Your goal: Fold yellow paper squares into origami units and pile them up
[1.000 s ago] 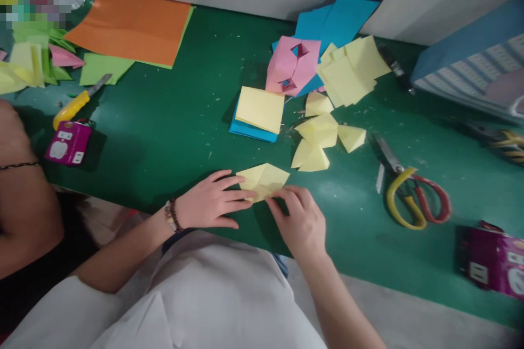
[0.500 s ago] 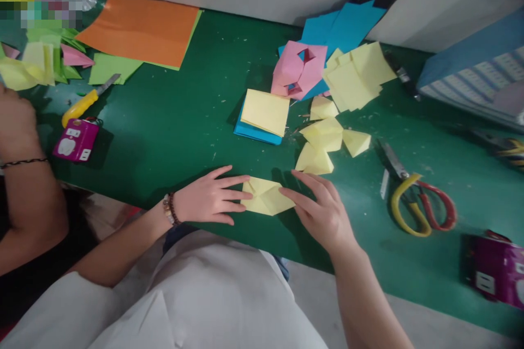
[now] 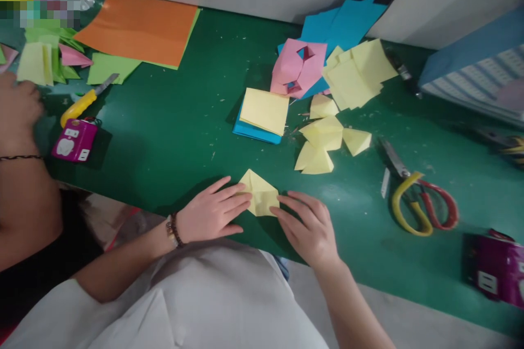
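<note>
A small folded piece of yellow paper (image 3: 262,199) lies near the front edge of the green table, creases showing on its upper face. My left hand (image 3: 216,207) rests with fingers stretched out, their tips over the paper's left side. On the opposite side, the bent fingers of my right hand (image 3: 309,226) grip the paper's right edge; part of that grip is hidden. Just beyond my right hand sit several folded yellow paper pieces (image 3: 322,133). A stack of yellow squares (image 3: 265,110) lies over folded blue paper (image 3: 256,133) farther back.
Scissors (image 3: 421,196) lie open at right, near a purple box (image 3: 499,270). Behind are a pink folded paper shape (image 3: 297,68), yellow sheets (image 3: 360,73) and blue paper (image 3: 344,24). Leftward: a yellow-handled cutter (image 3: 84,103), another purple box (image 3: 75,140), orange paper (image 3: 139,27), a co-worker's hand (image 3: 18,106).
The yellow paper now shows a peak at its far side and a blunter right edge. My right hand has shifted left and nearer me; my left hand has moved slightly right and nearer.
</note>
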A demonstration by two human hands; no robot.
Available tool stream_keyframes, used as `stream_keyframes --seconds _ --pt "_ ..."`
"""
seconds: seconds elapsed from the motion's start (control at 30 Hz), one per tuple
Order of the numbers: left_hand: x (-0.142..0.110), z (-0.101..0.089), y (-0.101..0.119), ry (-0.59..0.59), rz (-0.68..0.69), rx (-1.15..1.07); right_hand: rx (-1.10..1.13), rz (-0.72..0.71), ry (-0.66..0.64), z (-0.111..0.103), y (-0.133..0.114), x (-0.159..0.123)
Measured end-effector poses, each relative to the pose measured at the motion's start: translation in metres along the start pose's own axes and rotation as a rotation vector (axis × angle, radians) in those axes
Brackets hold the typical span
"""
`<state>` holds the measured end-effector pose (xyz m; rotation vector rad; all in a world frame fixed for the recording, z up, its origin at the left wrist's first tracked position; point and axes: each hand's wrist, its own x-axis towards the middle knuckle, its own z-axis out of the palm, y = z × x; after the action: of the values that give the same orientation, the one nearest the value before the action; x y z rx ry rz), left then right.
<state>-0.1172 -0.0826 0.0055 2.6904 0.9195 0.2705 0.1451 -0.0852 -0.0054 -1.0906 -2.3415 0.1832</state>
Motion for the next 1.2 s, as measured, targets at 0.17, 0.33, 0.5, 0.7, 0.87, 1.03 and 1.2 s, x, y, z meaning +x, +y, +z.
stream_keyframes --seconds 0.17,0.33,0.5,0.7,0.87,1.03,1.2 --pt "-0.004 -0.001 0.001 -0.033 -0.045 0.048 -0.007 -0.003 -0.014 0.0 -0.004 -0.003" --pt "-0.007 0.0 0.004 -0.018 0.037 0.025 0.008 -0.011 0.025 -0.002 -0.006 0.001" --pt "-0.008 0.005 0.008 -0.026 0.072 -0.004 0.02 -0.036 0.07 -0.003 -0.01 -0.005" --pt "-0.005 0.003 0.005 -0.086 0.048 0.022 -0.051 -0.016 0.094 -0.003 -0.018 -0.021" --pt "-0.001 0.003 -0.003 -0.073 0.025 0.043 -0.036 0.025 0.082 0.0 -0.023 -0.019" --pt "0.004 0.007 -0.008 -0.023 0.078 0.025 0.084 0.028 0.035 0.002 -0.015 -0.005" --pt "0.006 0.005 -0.012 -0.033 0.091 -0.013 0.12 0.091 -0.005 0.0 -0.006 0.002"
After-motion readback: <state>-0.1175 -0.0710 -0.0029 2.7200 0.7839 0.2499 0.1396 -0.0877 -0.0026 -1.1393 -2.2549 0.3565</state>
